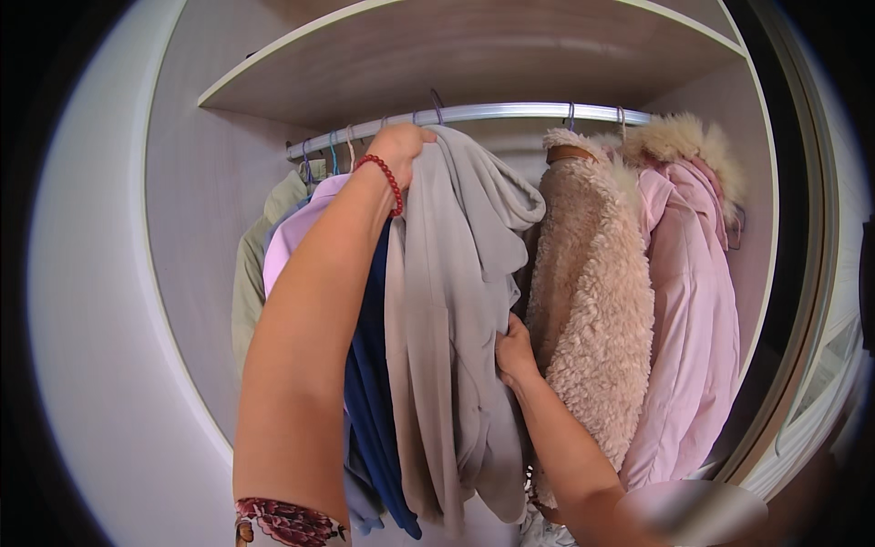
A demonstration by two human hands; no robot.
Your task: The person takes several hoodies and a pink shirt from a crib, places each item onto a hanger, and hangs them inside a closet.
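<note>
A draped, plain grey fabric garment (447, 273) is clasped near its top by the left hand (399, 144); lower down, its side edge is gripped by the right hand (516, 352).

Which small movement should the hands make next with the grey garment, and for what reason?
Probably the right hand should gently draw the side of the grey garment straight downward, while the left hand steadies its top near the rail. The right hand is at that side, and the grey garment hangs in loose folds.
</note>
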